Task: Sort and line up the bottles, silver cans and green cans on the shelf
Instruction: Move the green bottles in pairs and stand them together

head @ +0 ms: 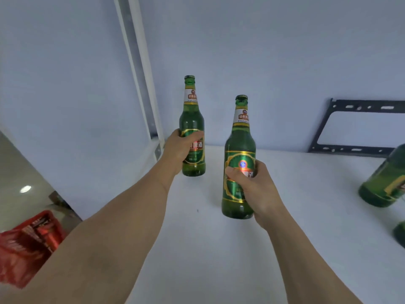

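Left hand [180, 148] wraps the label of the far green bottle [192, 126], upright near the shelf's [306, 194] back-left corner; right hand [255, 187] grips the nearer bottle [240, 154] mid-body, upright, can't tell if its base touches. Fingers cover part of both labels. Well right of the right grip, a third bottle [385, 183] and a green object [400, 233] are cut off by the frame edge; a blurred red crate [24, 244] sits below the left arm.

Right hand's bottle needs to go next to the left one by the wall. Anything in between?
Nothing visible. The shelf between the right-hand bottle and the left-hand bottle shows only bare white surface.
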